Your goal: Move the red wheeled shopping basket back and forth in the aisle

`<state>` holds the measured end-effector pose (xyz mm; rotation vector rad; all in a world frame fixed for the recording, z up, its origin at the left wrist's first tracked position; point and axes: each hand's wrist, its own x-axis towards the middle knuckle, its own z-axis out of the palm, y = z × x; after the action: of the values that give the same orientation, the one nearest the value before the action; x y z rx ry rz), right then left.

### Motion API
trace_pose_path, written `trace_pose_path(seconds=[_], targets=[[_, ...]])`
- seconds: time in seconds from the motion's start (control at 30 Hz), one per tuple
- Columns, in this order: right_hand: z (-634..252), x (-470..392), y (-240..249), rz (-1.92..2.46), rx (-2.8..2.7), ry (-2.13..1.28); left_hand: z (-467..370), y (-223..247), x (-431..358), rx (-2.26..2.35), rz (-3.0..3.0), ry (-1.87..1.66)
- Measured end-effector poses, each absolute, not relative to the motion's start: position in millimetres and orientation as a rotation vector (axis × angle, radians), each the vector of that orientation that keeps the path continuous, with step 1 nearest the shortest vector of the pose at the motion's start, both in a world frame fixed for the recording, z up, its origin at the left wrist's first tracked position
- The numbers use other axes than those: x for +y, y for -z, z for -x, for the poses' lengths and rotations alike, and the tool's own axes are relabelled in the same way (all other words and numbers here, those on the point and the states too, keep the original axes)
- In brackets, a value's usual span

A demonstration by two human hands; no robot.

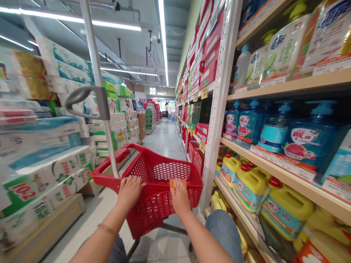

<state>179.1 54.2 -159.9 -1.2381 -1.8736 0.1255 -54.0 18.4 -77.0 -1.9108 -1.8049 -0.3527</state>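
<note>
A red plastic shopping cart (pixel 156 189) with a perforated basket stands in front of me. My left hand (pixel 129 193) is closed over its near rim, towards the left end, with the fingertips reaching inside. My right hand (pixel 180 199) presses an orange cloth (pixel 172 183) against the same rim, further right. Most of the cloth is hidden beneath the fingers, so whether it is a cloth or a thin sponge is hard to judge. A metal pole (pixel 111 146) with a grey looped handle (pixel 106 103) rises at the cart's left.
Close on the right, shelves hold blue pump bottles (pixel 303 135) and yellow detergent jugs (pixel 286 212); a white perforated post (pixel 219 84) stands at their end. Stacked tissue packs (pixel 52 182) line the left. A tiled aisle (pixel 164 137) runs ahead towards a distant person (pixel 166 107).
</note>
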Motion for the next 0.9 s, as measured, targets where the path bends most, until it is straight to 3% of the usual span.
trace_pose_path(seconds=[0.27, 0.43, 0.57, 0.77, 0.9], targets=[[-153, 50, 145, 1.035, -1.962, -0.168, 43, 76, 12, -1.725, 1.968, 0.493], [-192, 64, 157, 1.191, -1.868, -0.123, 53, 73, 8, -1.778, 1.915, 0.494], [-174, 63, 151, 1.244, -1.839, -0.174, 51, 69, 10, -1.823, 1.908, 0.428], [-115, 42, 129, 0.995, -1.947, -0.276, 36, 68, 10, -1.858, 1.882, 0.407], [-123, 37, 127, 0.881, -1.966, -0.261, 36, 68, 0, -1.776, 1.972, 0.558]])
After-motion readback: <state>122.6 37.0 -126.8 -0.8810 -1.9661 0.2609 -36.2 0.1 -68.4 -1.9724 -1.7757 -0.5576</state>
